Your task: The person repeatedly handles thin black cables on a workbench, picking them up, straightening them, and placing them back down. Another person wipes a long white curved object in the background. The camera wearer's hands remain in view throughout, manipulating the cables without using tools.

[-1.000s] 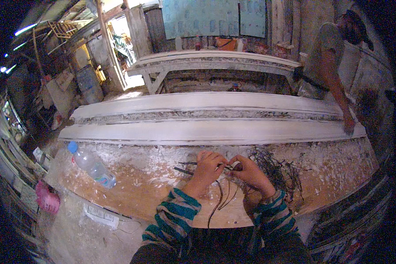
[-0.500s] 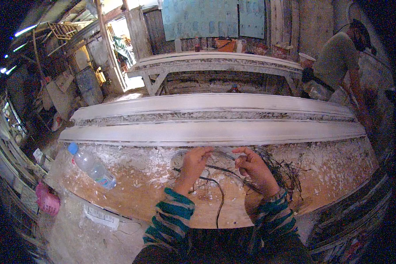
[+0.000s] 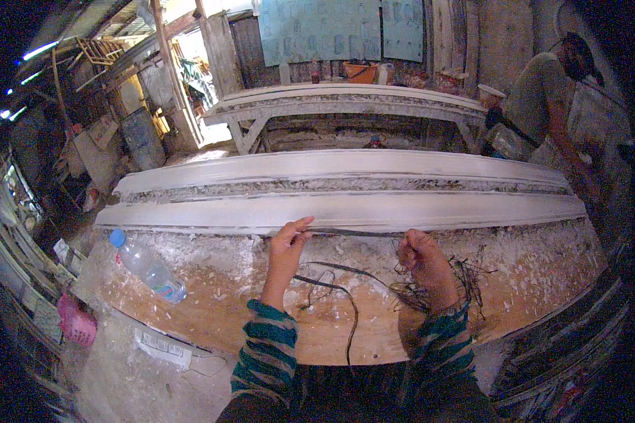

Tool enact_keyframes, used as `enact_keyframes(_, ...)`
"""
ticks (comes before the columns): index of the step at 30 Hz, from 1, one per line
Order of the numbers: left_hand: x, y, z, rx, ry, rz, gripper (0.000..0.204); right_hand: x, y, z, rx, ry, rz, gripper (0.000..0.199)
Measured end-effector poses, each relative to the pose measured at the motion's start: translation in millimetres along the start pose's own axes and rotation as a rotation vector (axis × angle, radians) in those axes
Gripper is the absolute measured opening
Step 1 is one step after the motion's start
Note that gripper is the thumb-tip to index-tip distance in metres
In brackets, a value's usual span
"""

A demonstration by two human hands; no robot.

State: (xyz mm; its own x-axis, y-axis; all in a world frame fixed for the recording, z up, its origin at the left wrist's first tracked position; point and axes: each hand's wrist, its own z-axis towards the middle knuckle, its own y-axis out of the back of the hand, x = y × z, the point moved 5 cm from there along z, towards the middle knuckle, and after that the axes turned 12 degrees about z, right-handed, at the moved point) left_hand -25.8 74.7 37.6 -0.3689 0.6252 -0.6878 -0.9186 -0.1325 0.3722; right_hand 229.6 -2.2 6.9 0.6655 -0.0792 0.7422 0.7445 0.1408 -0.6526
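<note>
A thin dark cord (image 3: 356,232) runs nearly straight between my two hands, just in front of the nearer white moulding (image 3: 346,210). My left hand (image 3: 287,248) pinches its left end with thumb and fingers. At the other end, my right hand (image 3: 426,259) is closed around the cord, its fingers curled. Under my hands another dark cord (image 3: 353,310) lies curved on the wooden table (image 3: 219,317). Beside my right wrist is a tangle of thin dark strands (image 3: 474,278), partly hidden by that hand.
A clear plastic bottle (image 3: 149,268) with a blue cap lies at the left of the table, among white flakes. Beyond the nearer moulding is a second long white moulding (image 3: 346,165). Another person (image 3: 540,99) bends at the far right, near a back bench (image 3: 296,106).
My hands have moved apart, the left one leftward and the right one slightly right. The cord between them now stretches out straighter. The other person's arm has shifted.
</note>
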Motion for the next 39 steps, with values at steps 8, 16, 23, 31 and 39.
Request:
enact_keyframes(8, 17.2, -17.7, -8.3, 0.227, 0.333, -0.379, 0.011, 12.4, 5.2, -0.3, -0.014, 0.100, 0.422, 0.019)
enact_keyframes(16, 26.6, -17.1, -7.9, 0.194, 0.294, -0.248, 0.006, 19.4, 7.8, -1.6, 0.002, 0.177, 0.540, 0.024)
enact_keyframes(23, 31.7, -12.3, -6.5, 0.144, 0.175, 0.160, 0.015, 22.5, 12.0, -1.3, 0.103, 0.218, 0.563, 0.026)
enact_keyframes(31, 37.9, -15.5, -8.6, 0.185, 0.166, 0.204, 0.015, 29.6, 12.2, -5.5, 0.082, 0.281, 0.625, 0.028)
enact_keyframes(39, 28.0, -16.8, -9.1, 0.219, 0.086, 0.216, 0.013, 36.8, 1.0, -12.0, 0.338, 0.361, 0.652, 0.025)
